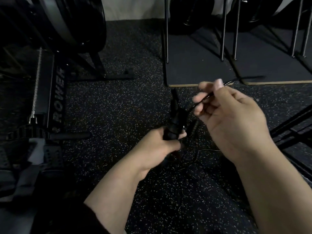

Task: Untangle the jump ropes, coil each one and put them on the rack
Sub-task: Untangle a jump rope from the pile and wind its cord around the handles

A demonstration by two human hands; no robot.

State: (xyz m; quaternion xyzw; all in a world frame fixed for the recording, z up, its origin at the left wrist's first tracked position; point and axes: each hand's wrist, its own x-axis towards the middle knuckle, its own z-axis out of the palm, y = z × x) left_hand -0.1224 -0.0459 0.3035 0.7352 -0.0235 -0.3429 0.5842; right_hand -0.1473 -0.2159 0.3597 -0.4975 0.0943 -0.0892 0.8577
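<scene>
Speckled floor [118, 107]; handles [174, 115] upright.

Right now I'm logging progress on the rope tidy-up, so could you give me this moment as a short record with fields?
left hand: left hand grips the black rope handles, held upright
right hand: right hand pinches the thin black cord
cord: runs from the handles through the fingers, and past them up and right
floor: speckled rubber floor; loose cord strands lie below the hands
nearby: rower to the left
stage: not yet coiled
</scene>
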